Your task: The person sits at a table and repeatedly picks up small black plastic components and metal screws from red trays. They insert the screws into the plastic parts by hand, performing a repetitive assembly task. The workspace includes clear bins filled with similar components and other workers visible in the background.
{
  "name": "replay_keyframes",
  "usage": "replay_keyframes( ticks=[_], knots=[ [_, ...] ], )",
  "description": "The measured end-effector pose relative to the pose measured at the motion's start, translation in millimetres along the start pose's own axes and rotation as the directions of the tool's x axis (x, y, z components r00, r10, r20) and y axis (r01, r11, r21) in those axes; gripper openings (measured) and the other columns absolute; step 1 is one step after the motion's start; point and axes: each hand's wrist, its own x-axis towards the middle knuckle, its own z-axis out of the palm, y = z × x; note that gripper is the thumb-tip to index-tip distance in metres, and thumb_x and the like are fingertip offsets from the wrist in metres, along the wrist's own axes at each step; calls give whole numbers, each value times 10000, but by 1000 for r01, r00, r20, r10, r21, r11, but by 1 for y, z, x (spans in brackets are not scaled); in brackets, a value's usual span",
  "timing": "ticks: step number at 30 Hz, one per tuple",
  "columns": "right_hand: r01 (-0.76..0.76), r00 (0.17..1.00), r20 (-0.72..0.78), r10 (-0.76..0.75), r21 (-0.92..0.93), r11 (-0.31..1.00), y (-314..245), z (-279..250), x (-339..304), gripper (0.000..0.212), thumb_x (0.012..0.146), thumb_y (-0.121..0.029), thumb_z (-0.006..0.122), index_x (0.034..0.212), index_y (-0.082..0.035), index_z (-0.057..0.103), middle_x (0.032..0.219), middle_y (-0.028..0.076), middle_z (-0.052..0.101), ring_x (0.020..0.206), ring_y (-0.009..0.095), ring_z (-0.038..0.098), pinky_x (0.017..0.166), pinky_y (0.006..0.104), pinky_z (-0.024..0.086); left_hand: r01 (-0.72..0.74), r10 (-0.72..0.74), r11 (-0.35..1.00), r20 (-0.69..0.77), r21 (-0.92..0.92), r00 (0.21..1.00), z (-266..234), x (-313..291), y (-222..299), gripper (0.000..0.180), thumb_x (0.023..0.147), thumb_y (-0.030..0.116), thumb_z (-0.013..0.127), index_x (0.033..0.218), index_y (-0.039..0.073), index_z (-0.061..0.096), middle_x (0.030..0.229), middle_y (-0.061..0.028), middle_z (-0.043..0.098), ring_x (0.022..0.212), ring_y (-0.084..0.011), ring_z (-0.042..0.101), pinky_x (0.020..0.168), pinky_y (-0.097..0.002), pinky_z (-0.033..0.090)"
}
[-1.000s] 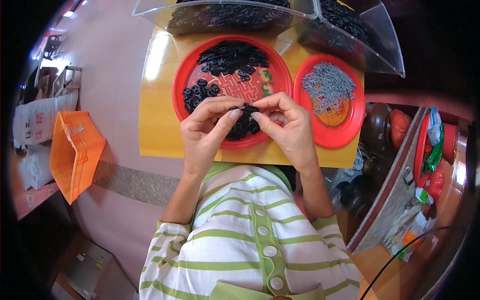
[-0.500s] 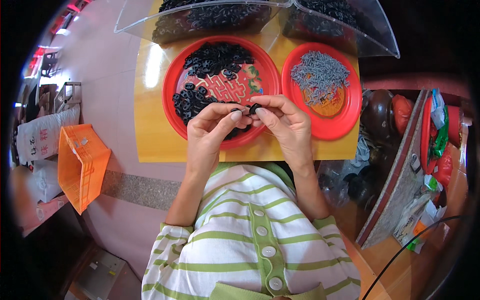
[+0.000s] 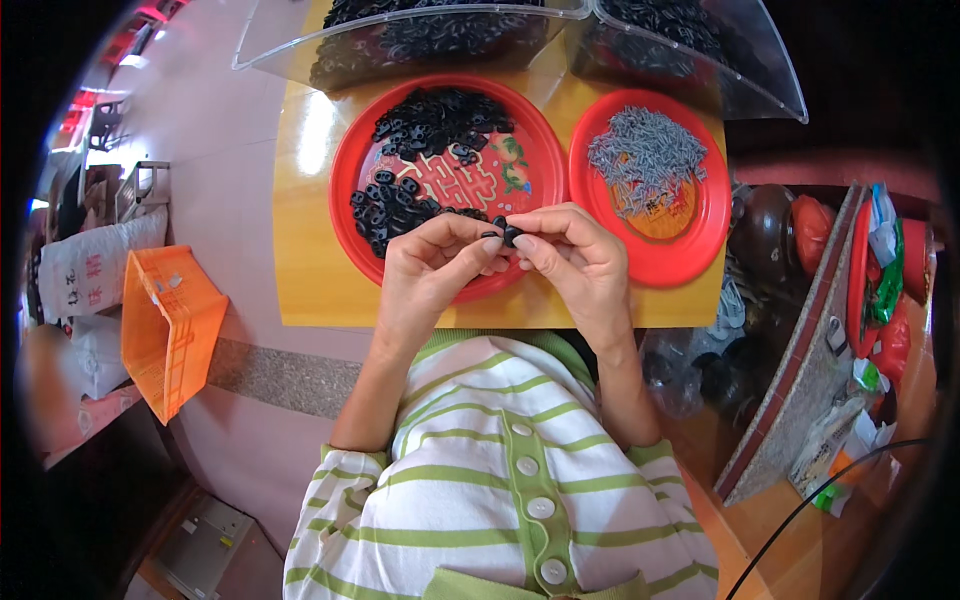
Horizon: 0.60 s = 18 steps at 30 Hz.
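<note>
Over the near edge of a round red tray (image 3: 545, 130), both my hands are pinched together at the fingertips. My left hand (image 3: 432, 272) grips a small black plastic piece (image 3: 491, 235) between thumb and forefinger. Against it, my right hand (image 3: 583, 265) pinches another small black plastic piece (image 3: 512, 234). The two pieces meet or nearly touch; fingers hide most of them. On the tray lie a far heap of flat black pieces with holes (image 3: 440, 118) and a nearer heap of thicker black pieces (image 3: 385, 208). Grey screws (image 3: 645, 150) fill part of the red plate (image 3: 705, 225) at right.
Two clear plastic bins stand at the table's far side, the left bin (image 3: 430, 50) and right bin (image 3: 660, 45) holding black pieces. The yellow table (image 3: 310, 290) ends just before my body. An orange crate (image 3: 170, 330) sits at left; jars and bags (image 3: 765, 225) crowd the right.
The two black pieces have come closer together between my fingertips, and my right fingers have curled in nearer. Both hands sit slightly lower; the whole view has shifted a little.
</note>
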Motion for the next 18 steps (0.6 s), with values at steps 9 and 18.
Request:
replay_keyframes(
  ticks=[9, 18],
  knots=[
    [-91, 995, -28, 98, 181, 979, 3, 3, -1, 188, 872, -6, 589, 1060, 7, 594, 904, 49, 626, 806, 85, 605, 714, 215, 507, -18, 17, 999, 50, 30, 999, -3, 1, -1, 170, 875, 20, 592, 1029, -31, 645, 870, -41, 634, 755, -78, 603, 695, -197, 508],
    [21, 995, -96, -13, 84, 996, 10, 6, -3, 148, 875, 2, 585, 1019, 5, 619, 870, 44, 630, 753, 69, 587, 682, 200, 497, -50, 43, 996, 103, 73, 994, -3, 5, -3, 172, 881, 20, 583, 1031, -43, 638, 854, -45, 642, 755, -87, 611, 698, -209, 520]
  ],
)
